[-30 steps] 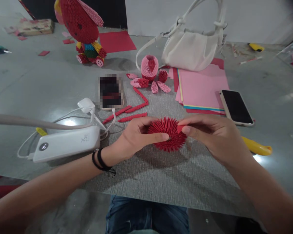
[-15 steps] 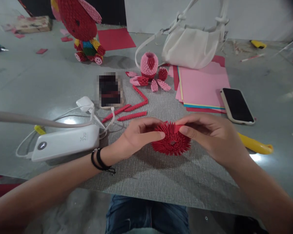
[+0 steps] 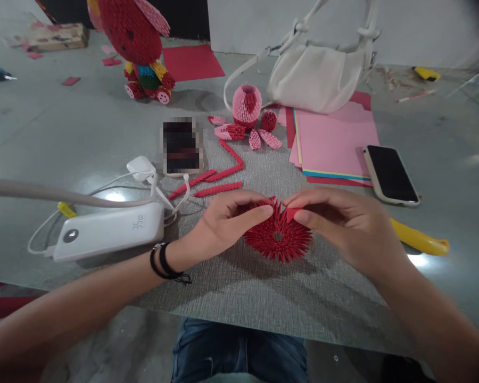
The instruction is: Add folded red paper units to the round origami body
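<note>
A round, spiky disc of folded red paper pieces (image 3: 278,242), with a small hole at its centre, is held above the grey mat. My left hand (image 3: 239,217) grips its upper left edge, thumb on top and fingers behind. Between the thumb and fingers of my right hand (image 3: 339,221) is a small folded red paper piece (image 3: 291,214), at the disc's upper right edge. Whether that piece is joined to the disc I cannot tell. Strips of linked red pieces (image 3: 217,189) lie on the mat beyond my left hand.
A white power bank (image 3: 109,232) with cables lies left, near a pixelated phone (image 3: 181,149). Farther back are a pink-red paper model (image 3: 246,106), a red paper figure (image 3: 135,42) and a white handbag (image 3: 319,77). Paper sheets (image 3: 339,141), a phone (image 3: 391,174) and a yellow tool (image 3: 421,238) lie right.
The disc has tipped so more of its face and centre hole show. My right fingers and the small red piece have shifted slightly left and down at its rim.
</note>
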